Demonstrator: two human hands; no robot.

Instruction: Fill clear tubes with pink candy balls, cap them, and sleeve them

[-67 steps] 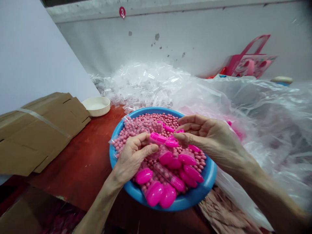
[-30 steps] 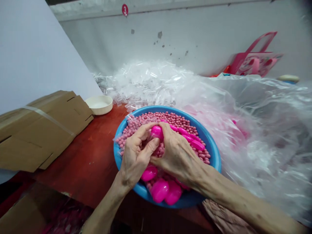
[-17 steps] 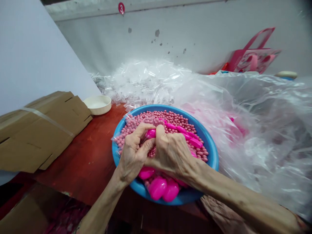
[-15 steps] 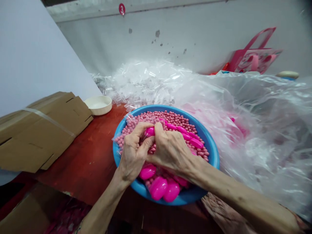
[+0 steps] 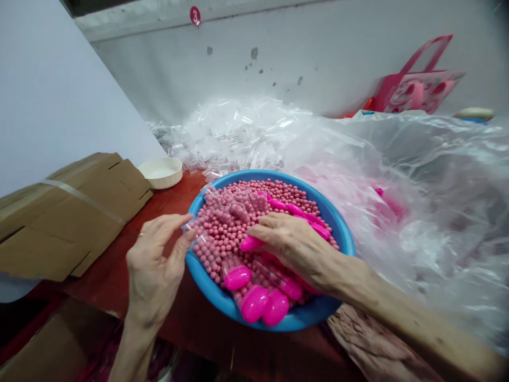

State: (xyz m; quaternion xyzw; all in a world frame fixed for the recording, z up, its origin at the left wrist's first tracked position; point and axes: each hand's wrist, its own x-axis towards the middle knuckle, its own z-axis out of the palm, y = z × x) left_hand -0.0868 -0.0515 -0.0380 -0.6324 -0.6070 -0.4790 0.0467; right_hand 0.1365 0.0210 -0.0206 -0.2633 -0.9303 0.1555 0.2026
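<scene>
A blue basin [image 5: 350,233] is filled with small pink beads [image 5: 226,233], with clear plastic tubes and bright pink caps lying on them. Over the basin's left rim, my left hand [image 5: 159,260] has its thumb and forefinger almost together at the end of a clear tube [image 5: 191,225]. My right hand [image 5: 290,241] is above the beads at the right of centre, its fingers round a bright pink piece [image 5: 250,244]. Several capped tubes lie near the front rim, with pink caps [image 5: 254,303] towards me. More pink caps [image 5: 296,210] lie behind my right hand.
Flattened cardboard [image 5: 75,212] lies at the left, beside a white round dish [image 5: 161,172] on the red table [image 5: 159,204]. Behind the basin is a heap of clear tubes [image 5: 238,132]. Clear plastic bags [image 5: 437,212] cover the right side; a pink bag [image 5: 413,90] stands by the wall.
My hands have parted. My left hand has moved left to the basin's rim, and my right hand has shifted slightly right and down. The capped piece between them now lies among the front tubes.
</scene>
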